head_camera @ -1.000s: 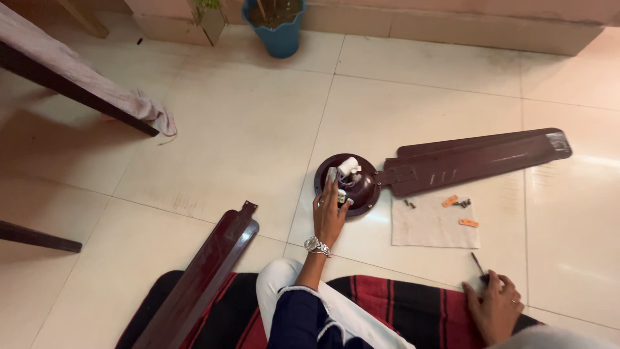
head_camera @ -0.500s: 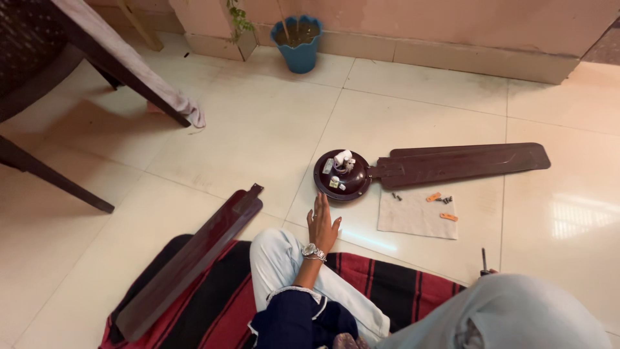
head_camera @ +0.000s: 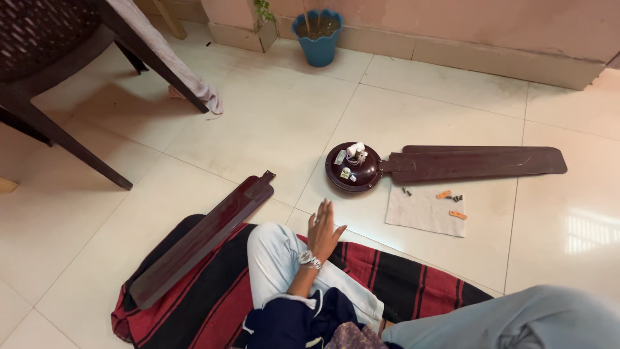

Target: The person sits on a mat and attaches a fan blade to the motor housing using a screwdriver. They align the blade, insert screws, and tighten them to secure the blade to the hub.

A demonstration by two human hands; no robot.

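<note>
My left hand, with a silver watch at the wrist, hovers open above the floor tile, fingers spread and holding nothing. It is a short way in front of the dark maroon ceiling fan hub, which lies face up with white wired parts on top. Two maroon fan blades stay attached to the hub and stretch to the right. A loose blade lies left of my knee, half on the rug. My right hand is out of sight behind a grey-clad limb.
A white cloth right of the hub carries small dark screws and orange bits. I sit on a red and black striped rug. A dark chair and draped table stand at the left, a blue plant pot by the wall.
My left hand has let go of the hub and drawn back toward me. My right hand, which lay by a thin tool on the rug's edge, has gone out of view. The view has pulled back.
</note>
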